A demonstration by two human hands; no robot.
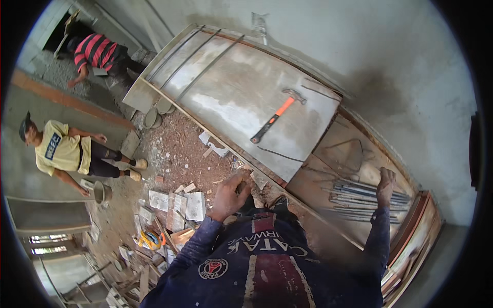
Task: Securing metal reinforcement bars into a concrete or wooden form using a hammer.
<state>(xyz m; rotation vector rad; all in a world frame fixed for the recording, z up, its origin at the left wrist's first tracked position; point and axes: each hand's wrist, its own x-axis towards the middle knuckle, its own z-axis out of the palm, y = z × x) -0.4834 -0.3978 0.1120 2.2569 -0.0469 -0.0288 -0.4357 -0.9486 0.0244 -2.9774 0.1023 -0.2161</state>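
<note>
My left hand (230,196) is in front of my body, beside the long edge of the board, its fingers curled; whatever is in it does not show. Over the bundle of metal rods (359,199) on the lower panel, my right hand (386,188) is closed, its contents also hidden. A claw hammer (279,114) with an orange and black handle lies on the large dusty board (221,110). Thin bent rods (280,154) rest near the board's close end. Three long bars (191,66) cross its far end.
A person in a yellow shirt (64,146) stands at the left, a bucket (102,192) by one hand. Another in a striped shirt (97,54) bends at the far left. Broken blocks (195,206) and rubble litter the ground. A grey wall (400,56) borders the board on the right.
</note>
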